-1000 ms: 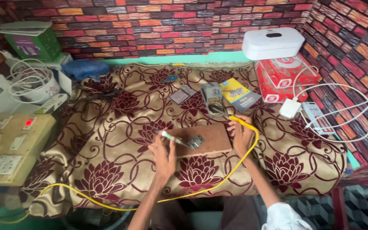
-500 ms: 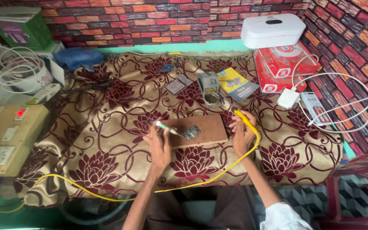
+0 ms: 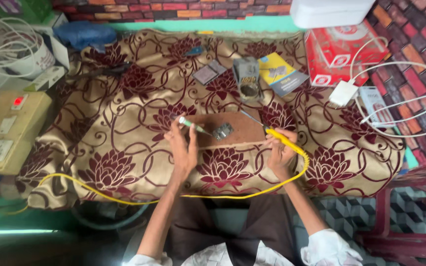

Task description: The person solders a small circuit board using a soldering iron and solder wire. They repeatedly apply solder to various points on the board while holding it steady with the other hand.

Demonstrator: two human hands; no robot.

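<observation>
Working over a small circuit board (image 3: 222, 131), the person is sitting at the near edge of a table covered with a patterned cloth (image 3: 124, 162). The board is lying on a brown wooden block (image 3: 242, 129), which is resting near the middle of the near edge of the cloth. The left hand (image 3: 183, 150) is closed around a thin tool with a green tip (image 3: 187, 122), and this tool is pointing toward the board from the left. The right hand (image 3: 279, 152) is gripping a yellow soldering iron (image 3: 282, 139); its metal tip is pointing up and left, over the far right part of the block, a little apart from the board. The yellow cord (image 3: 124, 197) of the iron is running along the near edge of the cloth to the left.

A grey holder (image 3: 247, 79) and a yellow booklet (image 3: 279, 74) are lying toward the far edge, and a red box (image 3: 338, 54) is sitting at the far right corner.

It seems the soldering step is in hand, with the iron not yet on the board. The next move is probably asking for a steady left hand and a careful lowering of the hot tip onto one small spot, without touching the cloth.
</observation>
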